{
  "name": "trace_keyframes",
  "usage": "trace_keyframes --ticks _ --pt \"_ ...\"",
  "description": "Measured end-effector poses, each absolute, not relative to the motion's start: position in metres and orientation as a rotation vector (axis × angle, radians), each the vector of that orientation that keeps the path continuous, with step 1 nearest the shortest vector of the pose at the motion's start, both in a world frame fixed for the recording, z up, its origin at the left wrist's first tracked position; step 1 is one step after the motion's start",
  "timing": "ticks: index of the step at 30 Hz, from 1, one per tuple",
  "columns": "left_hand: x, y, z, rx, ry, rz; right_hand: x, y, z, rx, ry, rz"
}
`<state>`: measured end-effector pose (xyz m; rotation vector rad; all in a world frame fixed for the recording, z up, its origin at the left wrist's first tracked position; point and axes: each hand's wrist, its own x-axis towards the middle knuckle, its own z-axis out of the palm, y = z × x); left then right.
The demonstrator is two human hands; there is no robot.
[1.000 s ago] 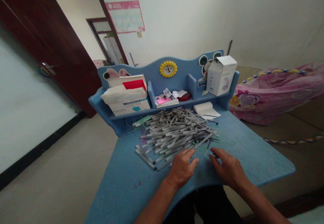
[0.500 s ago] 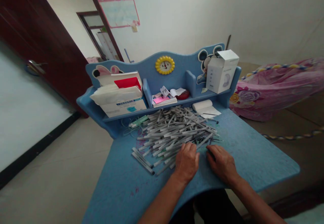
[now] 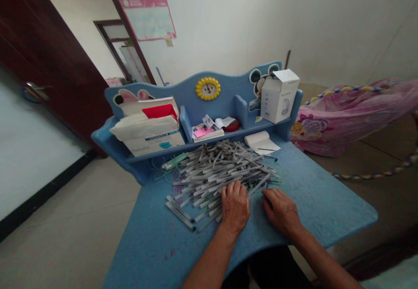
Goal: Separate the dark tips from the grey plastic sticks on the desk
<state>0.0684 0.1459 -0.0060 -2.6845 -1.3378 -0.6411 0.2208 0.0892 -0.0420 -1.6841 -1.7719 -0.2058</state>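
Note:
A large heap of grey-white pens (image 3: 217,171), some with dark ends, covers the middle of the blue desk (image 3: 140,236). At the heap's front right edge rests my left hand (image 3: 235,206), its fingers bent down and close together over the pens. Whatever lies under those fingertips is hidden. Just to the right, my right hand (image 3: 281,213) is on the desk with its fingers curled and the thumb tucked toward the index finger. A small dark patch shows there, too unclear to name. Several thin black refills (image 3: 272,181) stick out of the heap beyond this hand.
Behind the pens, a shelf holds a mask box (image 3: 160,145), a paper stack (image 3: 207,136) and a white carton (image 3: 279,99). A paper roll (image 3: 261,141) lies below it. Right of the desk hangs pink flowered cloth (image 3: 320,128); a dark door (image 3: 58,62) stands left.
The whole scene has shifted slightly left and down as the head turned. My left fingers have moved a little over the pens; my right hand keeps nearly the same place and curl.

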Motion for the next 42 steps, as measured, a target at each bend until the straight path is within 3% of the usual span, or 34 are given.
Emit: trace_keyframes --ticks 21,42 --pt "0.045 0.173 -0.011 -2.677 -1.360 -0.732 0.213 0.095 -0.040 -1.635 -2.022 -0.268" --pt "0.035 0.179 -0.009 -2.615 -1.416 -0.770 0.210 0.124 -0.043 -1.482 -1.865 -0.262"
